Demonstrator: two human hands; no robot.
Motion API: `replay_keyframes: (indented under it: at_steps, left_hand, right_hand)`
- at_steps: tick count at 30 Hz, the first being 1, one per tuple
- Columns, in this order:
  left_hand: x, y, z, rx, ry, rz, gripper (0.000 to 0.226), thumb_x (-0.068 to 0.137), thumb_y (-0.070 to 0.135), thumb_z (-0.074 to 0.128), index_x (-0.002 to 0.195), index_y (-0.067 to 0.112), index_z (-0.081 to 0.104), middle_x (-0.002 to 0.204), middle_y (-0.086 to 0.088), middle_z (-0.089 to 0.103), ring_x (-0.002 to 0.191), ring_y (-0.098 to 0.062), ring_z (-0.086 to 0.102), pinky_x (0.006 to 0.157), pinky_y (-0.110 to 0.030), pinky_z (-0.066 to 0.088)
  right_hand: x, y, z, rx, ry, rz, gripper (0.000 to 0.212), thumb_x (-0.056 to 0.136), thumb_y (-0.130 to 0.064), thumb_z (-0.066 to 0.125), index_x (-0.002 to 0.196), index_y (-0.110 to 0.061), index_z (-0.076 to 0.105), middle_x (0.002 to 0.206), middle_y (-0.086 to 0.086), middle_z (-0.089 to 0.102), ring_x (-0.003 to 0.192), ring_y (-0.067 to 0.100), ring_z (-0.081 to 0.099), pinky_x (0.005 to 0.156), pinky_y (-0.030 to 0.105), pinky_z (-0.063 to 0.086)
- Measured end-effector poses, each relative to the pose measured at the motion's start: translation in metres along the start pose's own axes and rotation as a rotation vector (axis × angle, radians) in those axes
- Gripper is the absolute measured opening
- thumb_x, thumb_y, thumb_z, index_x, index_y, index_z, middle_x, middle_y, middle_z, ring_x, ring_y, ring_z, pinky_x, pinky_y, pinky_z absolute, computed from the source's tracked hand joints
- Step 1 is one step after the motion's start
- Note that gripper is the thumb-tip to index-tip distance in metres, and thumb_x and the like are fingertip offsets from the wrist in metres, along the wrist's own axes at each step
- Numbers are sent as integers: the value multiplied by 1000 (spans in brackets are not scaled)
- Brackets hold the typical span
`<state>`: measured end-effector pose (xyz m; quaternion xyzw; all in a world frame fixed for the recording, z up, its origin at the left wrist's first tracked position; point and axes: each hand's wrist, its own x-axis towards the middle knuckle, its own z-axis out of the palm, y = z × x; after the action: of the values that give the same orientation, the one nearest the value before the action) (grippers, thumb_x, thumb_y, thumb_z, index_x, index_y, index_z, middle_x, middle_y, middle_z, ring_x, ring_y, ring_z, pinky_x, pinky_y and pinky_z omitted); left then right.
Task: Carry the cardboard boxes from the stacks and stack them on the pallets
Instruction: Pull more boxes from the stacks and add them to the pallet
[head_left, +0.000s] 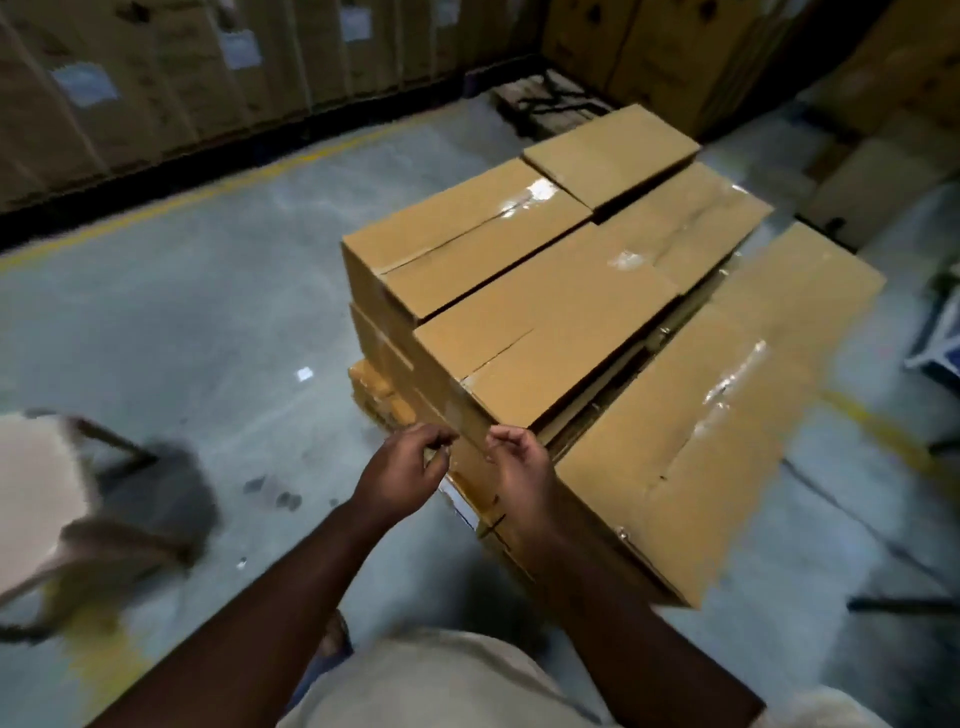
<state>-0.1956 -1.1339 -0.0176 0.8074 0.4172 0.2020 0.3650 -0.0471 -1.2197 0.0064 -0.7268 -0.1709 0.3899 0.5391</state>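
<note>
1. While both hands hang over the near corner of the pile, neither one grips a box: left hand (402, 470) & right hand (519, 467) sit side by side w/ a narrow gap between them, fingers loosely curled inward, thumbs near the fingertips, holding nothing
2. Left fingers (439, 439) hover just above the near-left edge of the lower boxes; can't tell if they touch the cardboard. Right fingers (501, 439) are over the near end of the lower layer, just short of the tall box's front corner
3. Cardboard boxes are stacked on a pallet (374, 387) whose orange-brown boards show at the left under the pile
4. Top layer: long box (571, 312) runs front to back down the middle, its near end just beyond the fingertips; left box (457, 239) lies touching it along its left side; smaller box (610, 153) sits at the far end
5. Low box (717, 410) lies to the right, a level lower, w/ shiny tape along its seam; its near corner is beside the right forearm
6. Lower box layer (384, 358) shows beneath the top ones at the left face
7. Surroundings: grey concrete floor (208, 312) w/ a yellow line (156, 210); tall cartons (156, 88) w/ white labels along the far wall, more stacks (660, 47) at the far right; a blurred pale chair (47, 499) at the left edge
</note>
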Motion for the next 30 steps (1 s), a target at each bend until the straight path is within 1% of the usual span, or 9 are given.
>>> replay_keyframes:
  at_steps: [7, 9, 13, 17, 20, 22, 24, 27, 30]
  left_hand:
    - [57, 12, 24, -77, -495, 136, 28, 101, 24, 63, 129, 24, 68, 117, 9, 71, 104, -4, 67, 92, -32, 59]
    - [55, 19, 38, -128, -621, 84, 31, 101, 22, 64, 132, 24, 65, 117, 9, 70, 107, -4, 67, 93, -31, 59]
    - [56, 28, 78, -130, -669, -2, 56, 96, 27, 72, 147, 21, 50, 131, 8, 58, 122, -13, 61, 92, -25, 54]
    - [75, 55, 124, -212, -651, -200, 113, 70, 78, 76, 159, 23, 33, 157, 2, 42, 139, -19, 47, 113, -43, 45]
    - [90, 67, 151, -324, -626, -451, 106, 71, 92, 58, 152, 25, 47, 148, -1, 55, 132, -25, 55, 112, -47, 45]
    - [96, 68, 162, -373, -643, -562, 82, 81, 82, 56, 139, 24, 60, 132, 2, 63, 123, -20, 58, 107, -38, 44]
    - [96, 64, 168, -381, -675, -597, 63, 83, 74, 65, 125, 26, 67, 122, 7, 69, 116, -14, 62, 103, -34, 44]
    - [93, 59, 178, -400, -718, -658, 44, 91, 54, 69, 127, 29, 63, 122, 16, 68, 112, 0, 60, 105, -35, 43]
    - [93, 57, 184, -436, -690, -697, 49, 88, 52, 74, 132, 33, 61, 124, 19, 69, 117, -1, 61, 109, -38, 43]
  right_hand:
    - [-5, -6, -28, 182, 387, 91, 17, 101, -15, 65, 114, -25, 70, 112, -6, 73, 107, 13, 67, 84, 26, 57]
    - [-8, 7, -59, 185, 520, 74, 17, 100, -20, 67, 113, -29, 71, 111, -8, 74, 107, 13, 68, 90, 32, 58]
    - [3, 27, -119, 165, 721, 93, 13, 99, -23, 69, 111, -30, 71, 105, -9, 74, 104, 17, 69, 92, 39, 57]
    - [35, 51, -162, 39, 810, 122, 17, 97, -20, 68, 111, -30, 69, 102, -12, 71, 104, 18, 68, 94, 36, 57]
    - [45, 85, -201, -159, 941, 126, 27, 92, -21, 67, 118, -26, 71, 120, -1, 70, 119, 25, 61, 104, 39, 50]
    - [50, 106, -233, -175, 903, 245, 46, 95, -33, 70, 139, -25, 62, 141, 2, 62, 133, 26, 52, 111, 42, 43]
    - [52, 116, -254, 57, 696, 365, 61, 100, -47, 65, 155, -29, 45, 152, -3, 54, 136, 23, 52, 110, 39, 43]
    - [61, 128, -273, 422, 408, 454, 57, 98, -51, 64, 151, -35, 48, 140, -6, 65, 123, 21, 64, 103, 43, 52]
    - [70, 138, -276, 580, 315, 498, 59, 90, -44, 71, 144, -31, 53, 133, 3, 71, 120, 29, 68, 104, 54, 54]
